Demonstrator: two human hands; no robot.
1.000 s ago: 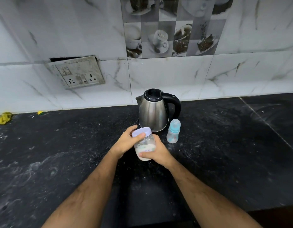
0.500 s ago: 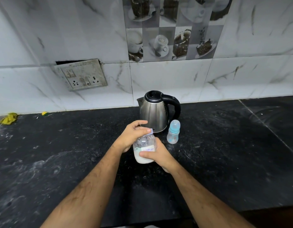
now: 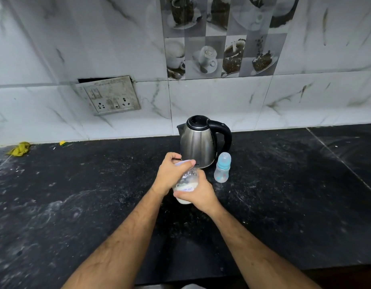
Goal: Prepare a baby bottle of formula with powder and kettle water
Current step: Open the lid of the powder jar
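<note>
Left hand (image 3: 172, 174) grips the lid (image 3: 181, 163) of the powder jar (image 3: 185, 187), right hand (image 3: 199, 193) wraps its body above the tabletop (image 3: 76, 195); baby bottle (image 3: 222, 167) stands beside the kettle (image 3: 199, 140)

A single head-worn wide-angle camera supplies the only view. It looks forward and steeply downward from above the speckled black stone counter (image 3: 76, 205), facing the white marble-patterned tiled wall (image 3: 211, 101) at the back. Both forearms enter from the bottom edge and converge near frame centre, close to the lens. The stainless-steel electric kettle with black handle (image 3: 198, 142) stands at mid-distance. Wide-angle distortion bows the counter's rear edge. No second view exists, so there is no overlap.
</note>
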